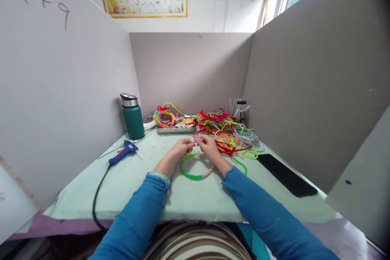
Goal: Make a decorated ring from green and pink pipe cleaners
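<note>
My left hand [183, 147] and my right hand [208, 147] meet above the middle of the table, fingers pinched together. Between the fingertips is a bit of purple-pink pipe cleaner [197, 139]. A purple pipe cleaner tail [173, 176] hangs down beside my left wrist. Just below both hands lies a hoop [192, 176], wrapped in bright green with a pale pink stretch at its right. My hands and forearms cover parts of the hoop's upper and right side, so I cannot tell whether the purple strand is joined to it.
Behind my right hand lies a tangled heap of coloured pipe cleaners [217, 124], beside coiled grey wire [245, 135]. A metal tray [176, 131] holds wrapped rings and small pieces. Left stand a green bottle [133, 120] and a blue glue gun [123, 154]. A black phone-like slab [286, 174] lies right.
</note>
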Demonstrator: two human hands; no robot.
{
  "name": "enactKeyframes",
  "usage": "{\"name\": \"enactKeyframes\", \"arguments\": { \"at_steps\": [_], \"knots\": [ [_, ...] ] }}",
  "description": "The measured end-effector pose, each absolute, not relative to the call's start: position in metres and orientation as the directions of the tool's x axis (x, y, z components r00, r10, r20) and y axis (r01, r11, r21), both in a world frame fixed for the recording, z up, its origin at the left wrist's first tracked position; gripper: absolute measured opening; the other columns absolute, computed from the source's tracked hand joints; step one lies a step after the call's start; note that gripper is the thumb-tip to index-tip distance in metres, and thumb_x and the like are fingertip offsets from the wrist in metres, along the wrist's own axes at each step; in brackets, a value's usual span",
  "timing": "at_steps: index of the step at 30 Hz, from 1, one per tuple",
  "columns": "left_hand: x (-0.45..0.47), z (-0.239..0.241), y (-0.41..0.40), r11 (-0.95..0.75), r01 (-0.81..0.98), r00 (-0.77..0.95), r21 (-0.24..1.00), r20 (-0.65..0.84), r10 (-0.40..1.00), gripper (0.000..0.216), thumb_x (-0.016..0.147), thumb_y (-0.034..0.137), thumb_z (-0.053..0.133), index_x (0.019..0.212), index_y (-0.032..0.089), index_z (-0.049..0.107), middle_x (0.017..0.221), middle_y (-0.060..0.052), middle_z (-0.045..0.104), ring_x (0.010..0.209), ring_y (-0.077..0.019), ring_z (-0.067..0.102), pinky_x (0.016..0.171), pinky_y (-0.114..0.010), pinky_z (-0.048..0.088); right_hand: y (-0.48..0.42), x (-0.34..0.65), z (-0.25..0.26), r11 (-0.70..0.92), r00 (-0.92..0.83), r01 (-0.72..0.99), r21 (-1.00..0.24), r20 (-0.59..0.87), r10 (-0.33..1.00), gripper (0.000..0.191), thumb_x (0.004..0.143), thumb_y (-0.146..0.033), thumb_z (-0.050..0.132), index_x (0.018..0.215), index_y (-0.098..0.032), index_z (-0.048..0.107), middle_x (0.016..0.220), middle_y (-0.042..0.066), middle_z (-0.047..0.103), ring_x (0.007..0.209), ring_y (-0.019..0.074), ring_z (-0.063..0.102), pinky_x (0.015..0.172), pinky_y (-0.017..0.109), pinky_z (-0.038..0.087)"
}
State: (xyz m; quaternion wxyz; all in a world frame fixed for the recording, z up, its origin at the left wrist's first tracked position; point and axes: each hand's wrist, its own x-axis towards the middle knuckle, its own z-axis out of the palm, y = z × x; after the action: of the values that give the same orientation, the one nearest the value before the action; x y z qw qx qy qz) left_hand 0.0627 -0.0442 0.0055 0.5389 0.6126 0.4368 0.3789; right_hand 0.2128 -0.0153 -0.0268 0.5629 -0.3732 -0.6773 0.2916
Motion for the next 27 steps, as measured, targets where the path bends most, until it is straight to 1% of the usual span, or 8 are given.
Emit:
{"name": "enactKeyframes", "arguments": {
  "at_steps": [2,6,10,13,18,21,23,27],
  "knots": [
    [0.062,0.007,-0.046,-0.01,0.132,0.36,0.991,-0.038,0.932,0.021,0.075,0.035,0.059,0.076,0.016,0.05,0.046,0.008,0.039,0.032,-0.0021,0.02,0.037,-0.02,0.007,-0.017,0.214,-0.024,0.55,-0.084,0.121,-0.826,0.544,0.835,0.028,0.076,-0.045,0.055,0.08,-0.017,0.059,0.054,-0.004,0.048,0.046,0.0096,0.039,0.044,0.022,0.03],
    [0.063,0.008,-0.048,-0.008,0.119,0.402,0.993,-0.041,0.915,0.029,0.075,0.042,0.059,0.084,0.015,0.054,0.049,0.007,0.041,0.034,-0.0019,0.021,0.037,-0.02,0.01,-0.021,0.217,-0.018,0.555,-0.109,0.082,-0.828,0.546,0.831,0.028,0.076,-0.045,0.055,0.072,-0.017,0.058,0.051,-0.003,0.047,0.046,0.0097,0.04,0.045,0.022,0.031],
    [0.064,0.005,-0.047,-0.025,0.086,0.408,0.996,-0.012,0.913,0.034,0.077,0.048,0.055,0.083,0.014,0.053,0.053,0.006,0.046,0.035,-0.0023,0.026,0.038,-0.019,0.018,-0.027,0.215,-0.016,0.535,-0.133,0.065,-0.842,0.525,0.841,0.029,0.074,-0.046,0.056,0.071,-0.017,0.06,0.054,-0.002,0.051,0.046,0.0095,0.04,0.045,0.023,0.031],
    [0.063,0.003,-0.045,-0.03,0.081,0.429,0.996,-0.008,0.903,0.03,0.075,0.044,0.057,0.08,0.015,0.052,0.054,0.005,0.047,0.034,-0.0023,0.026,0.037,-0.019,0.017,-0.032,0.211,-0.013,0.524,-0.167,0.067,-0.849,0.508,0.845,0.03,0.074,-0.047,0.056,0.072,-0.017,0.06,0.052,-0.002,0.049,0.046,0.0094,0.039,0.044,0.023,0.031],
    [0.064,0.003,-0.044,-0.002,0.11,0.404,0.994,-0.043,0.914,0.026,0.076,0.041,0.056,0.078,0.016,0.053,0.044,0.008,0.036,0.033,-0.0027,0.019,0.037,-0.02,0.008,-0.032,0.211,-0.011,0.529,-0.121,0.099,-0.843,0.517,0.847,0.032,0.075,-0.047,0.054,0.068,-0.017,0.06,0.053,-0.001,0.051,0.046,0.0096,0.04,0.044,0.023,0.03],
    [0.066,0.004,-0.046,-0.035,0.138,0.402,0.99,-0.024,0.915,0.024,0.076,0.04,0.056,0.079,0.016,0.054,0.04,0.009,0.032,0.032,-0.0034,0.017,0.037,-0.02,0.008,-0.026,0.212,-0.016,0.514,-0.074,0.111,-0.851,0.509,0.858,0.032,0.074,-0.047,0.055,0.065,-0.018,0.059,0.049,-0.003,0.049,0.045,0.0097,0.04,0.044,0.023,0.03],
    [0.067,0.006,-0.046,-0.078,0.151,0.376,0.985,0.016,0.926,0.024,0.074,0.039,0.057,0.079,0.015,0.055,0.039,0.01,0.032,0.033,-0.0034,0.018,0.038,-0.02,0.009,-0.021,0.212,-0.02,0.475,-0.035,0.118,-0.872,0.475,0.879,0.034,0.073,-0.049,0.055,0.059,-0.017,0.055,0.045,-0.004,0.045,0.043,0.0093,0.038,0.043,0.023,0.028],
    [0.069,0.005,-0.044,-0.2,0.198,0.313,0.96,0.132,0.941,0.025,0.073,0.038,0.057,0.077,0.013,0.058,0.04,0.009,0.034,0.036,-0.0039,0.024,0.04,-0.019,0.016,-0.017,0.212,-0.024,0.298,-0.016,0.056,-0.953,0.297,0.955,0.039,0.071,-0.051,0.056,0.051,-0.019,0.047,0.041,-0.005,0.039,0.037,0.0081,0.031,0.039,0.023,0.022]
  ]
}}
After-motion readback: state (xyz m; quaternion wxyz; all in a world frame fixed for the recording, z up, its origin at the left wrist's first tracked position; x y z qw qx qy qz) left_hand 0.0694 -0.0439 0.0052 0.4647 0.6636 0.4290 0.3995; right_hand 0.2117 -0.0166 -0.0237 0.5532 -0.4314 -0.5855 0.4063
